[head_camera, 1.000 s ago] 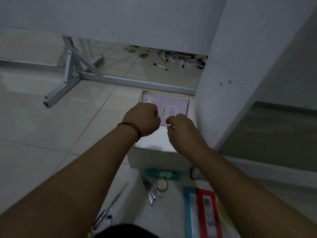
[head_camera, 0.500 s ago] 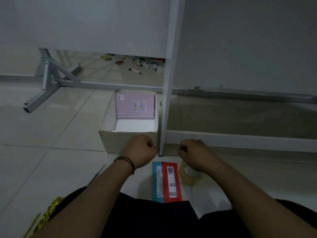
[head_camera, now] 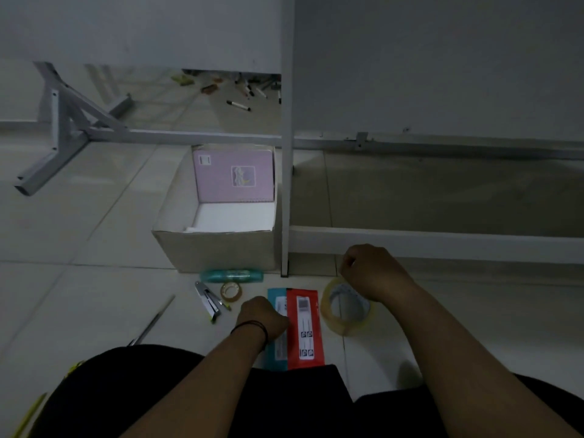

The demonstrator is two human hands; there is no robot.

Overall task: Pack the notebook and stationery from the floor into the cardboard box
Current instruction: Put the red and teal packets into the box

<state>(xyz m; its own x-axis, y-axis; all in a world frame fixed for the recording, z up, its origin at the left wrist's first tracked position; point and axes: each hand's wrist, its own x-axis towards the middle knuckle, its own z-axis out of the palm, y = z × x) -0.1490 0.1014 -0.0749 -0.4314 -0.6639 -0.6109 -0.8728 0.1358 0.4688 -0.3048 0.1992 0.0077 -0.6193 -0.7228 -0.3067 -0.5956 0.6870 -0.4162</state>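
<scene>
The open cardboard box (head_camera: 218, 248) stands on the floor against a white post. Inside it, a pink notebook (head_camera: 234, 178) leans upright on the far wall. My left hand (head_camera: 264, 316) is curled into a fist and rests on the teal packet (head_camera: 275, 352), which lies beside a red packet (head_camera: 305, 327). Fingers closed, my right hand (head_camera: 373, 270) hovers over the far rim of a large clear tape roll (head_camera: 346, 306). In front of the box lie a small tape roll (head_camera: 230, 292), a stapler (head_camera: 207, 300) and a teal wrapped pack (head_camera: 232, 275).
A long thin metal tool (head_camera: 155, 320) lies on the tiles at the left. The white post (head_camera: 287, 184) and a low rail (head_camera: 442, 241) border the box on the right. A metal stand leg (head_camera: 60, 137) sits at the back left, with scattered markers (head_camera: 238, 105) beyond.
Both hands have drawn back from the box, leaving the notebook inside, and come down to the floor items. The left now sits on the packets, the right over the big tape roll.
</scene>
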